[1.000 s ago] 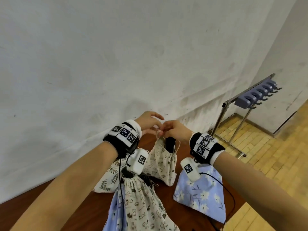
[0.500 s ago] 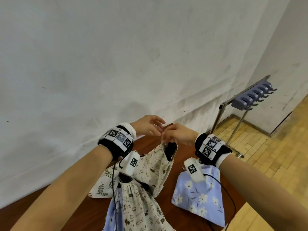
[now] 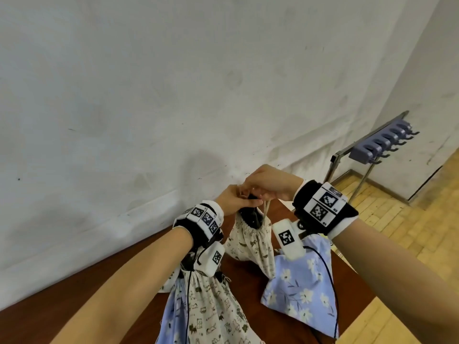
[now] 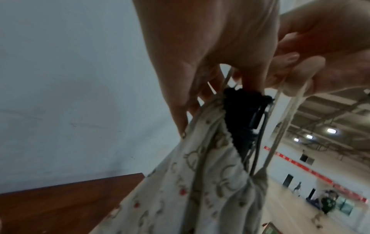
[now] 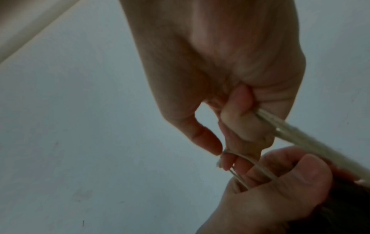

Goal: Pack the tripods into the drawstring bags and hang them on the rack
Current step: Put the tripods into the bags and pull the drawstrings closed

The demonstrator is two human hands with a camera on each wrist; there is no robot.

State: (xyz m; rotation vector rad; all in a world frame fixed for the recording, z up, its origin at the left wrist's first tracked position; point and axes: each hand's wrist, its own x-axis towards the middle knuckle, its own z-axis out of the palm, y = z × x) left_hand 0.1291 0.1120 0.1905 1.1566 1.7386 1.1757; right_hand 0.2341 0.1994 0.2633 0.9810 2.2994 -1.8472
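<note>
Both hands are now lifting higher: left hand (image 3: 232,198) pinching the cream printed drawstring bag (image 3: 250,240) neck round the black tripod (image 3: 249,214), right hand (image 3: 270,182) gripping the cords (image 3: 266,207), cinching at twelve o'clock above the surface (image 3: 248,281).

Cream animal-print bag (image 3: 250,244); black tripod (image 3: 249,214); blue white-flowered bag (image 3: 298,289); lilac hook rack (image 3: 382,142).
</note>
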